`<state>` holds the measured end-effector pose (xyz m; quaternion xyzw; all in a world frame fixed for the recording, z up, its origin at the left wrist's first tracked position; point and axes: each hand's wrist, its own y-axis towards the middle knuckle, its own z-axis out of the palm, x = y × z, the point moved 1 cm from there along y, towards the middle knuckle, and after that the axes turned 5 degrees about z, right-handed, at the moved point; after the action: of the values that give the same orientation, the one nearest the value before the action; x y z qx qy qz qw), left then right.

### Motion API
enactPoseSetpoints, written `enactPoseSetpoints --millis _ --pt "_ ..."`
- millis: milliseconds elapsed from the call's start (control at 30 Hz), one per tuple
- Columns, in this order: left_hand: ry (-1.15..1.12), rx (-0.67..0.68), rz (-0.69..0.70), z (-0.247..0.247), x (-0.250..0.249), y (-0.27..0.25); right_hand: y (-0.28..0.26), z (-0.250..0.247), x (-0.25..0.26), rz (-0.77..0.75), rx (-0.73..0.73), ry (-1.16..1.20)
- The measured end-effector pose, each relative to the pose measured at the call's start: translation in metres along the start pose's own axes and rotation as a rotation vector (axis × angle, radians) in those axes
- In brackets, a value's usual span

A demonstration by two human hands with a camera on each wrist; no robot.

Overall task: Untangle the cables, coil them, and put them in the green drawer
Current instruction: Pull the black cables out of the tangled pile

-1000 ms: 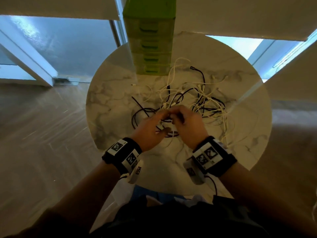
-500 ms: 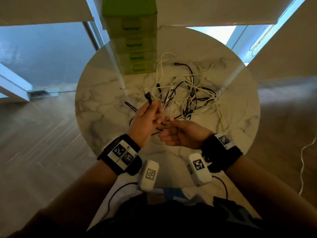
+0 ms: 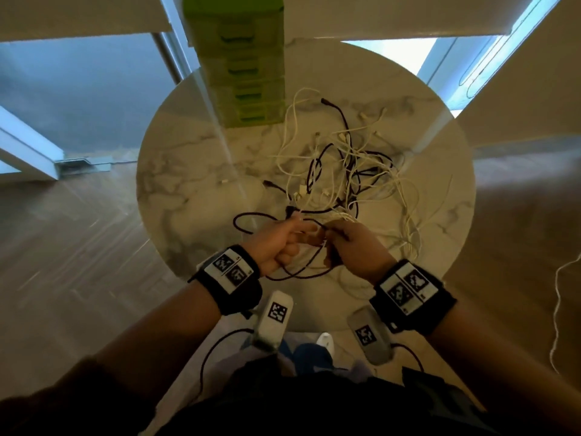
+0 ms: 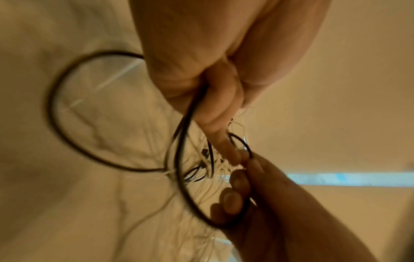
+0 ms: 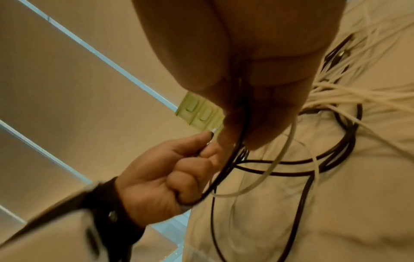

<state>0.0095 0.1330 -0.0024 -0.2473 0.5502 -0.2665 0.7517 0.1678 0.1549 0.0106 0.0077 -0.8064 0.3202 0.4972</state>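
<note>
A tangle of white and black cables lies on the round marble table. Near the front edge my left hand grips a black cable with its fingers curled round it; the cable loops out to the left. My right hand pinches the same black cable close beside it. In the left wrist view the black cable forms loops between both hands. A white cable hangs by my right fingers. The green drawer unit stands at the table's far side, drawers closed.
A wooden floor surrounds the table. A loose white cord hangs at the right edge. Glass panels and a white frame are at the far left. The left part of the tabletop carries only a small connector.
Both hands have come closer to the front of the table, drawing black cable out of the tangle. My left hand has curled into a fist around it, and the right hand has turned palm down.
</note>
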Motion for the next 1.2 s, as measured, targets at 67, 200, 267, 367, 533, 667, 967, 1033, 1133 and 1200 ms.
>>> enactPoseSetpoints --millis 67,200,267,367,533,667,967,1033,1133,1200 --pt "-0.018 0.001 -0.058 0.017 -0.004 0.010 -0.012 -0.016 -0.006 -0.158 -0.134 -0.128" --pt "-0.053 -0.011 -0.037 0.040 -0.012 0.030 -0.037 -0.025 -0.028 -0.370 -0.222 -0.299" --pt "-0.160 -0.013 0.010 0.047 -0.015 0.036 -0.048 -0.025 -0.043 -0.373 -0.182 -0.316" --pt "-0.369 -0.094 0.097 0.051 -0.019 0.043 -0.059 -0.035 -0.060 -0.351 -0.111 -0.265" --pt "-0.402 -0.330 0.293 0.031 -0.024 0.052 -0.060 -0.055 -0.080 -0.223 -0.074 -0.172" --pt "-0.111 -0.281 0.350 0.023 -0.016 0.042 -0.017 -0.074 -0.100 0.165 -0.015 -0.339" --pt "0.271 -0.346 0.481 0.029 -0.007 0.024 0.072 -0.064 -0.030 -0.075 0.046 -0.485" --pt "0.410 -0.308 0.519 0.031 -0.008 0.022 0.083 -0.066 -0.007 -0.021 0.071 -0.619" --pt "0.642 -0.222 0.534 0.032 -0.006 0.018 0.071 -0.074 0.015 0.050 0.166 -0.579" --pt "0.760 -0.176 0.536 0.032 0.000 0.019 0.053 -0.074 0.023 0.091 0.265 -0.333"
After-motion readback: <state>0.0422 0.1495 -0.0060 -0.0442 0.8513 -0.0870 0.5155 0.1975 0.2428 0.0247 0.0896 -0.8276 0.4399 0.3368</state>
